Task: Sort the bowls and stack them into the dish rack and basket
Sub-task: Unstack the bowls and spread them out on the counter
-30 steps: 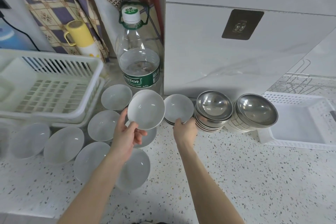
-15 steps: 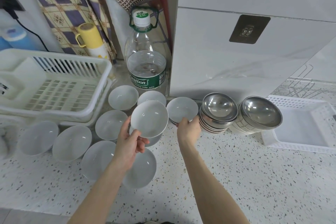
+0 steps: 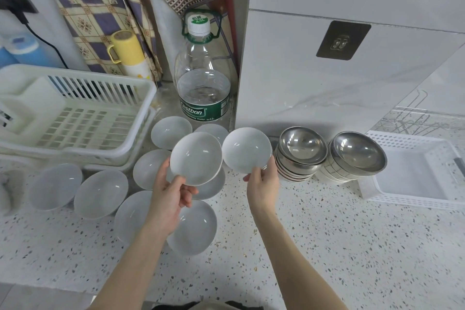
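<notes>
**Two White Bowls Held Aloft, Both by the Rim**

The left hand pinched one small white ceramic bowl; the right hand pinched another, both above the speckled counter. Such thin rim grips risked a slip onto the white bowls below. The cream slatted dish rack and white perforated basket held no bowls.

Bright, even light, glints on the steel bowls, wide-angle bowing, perhaps slight softness at edges.
</notes>
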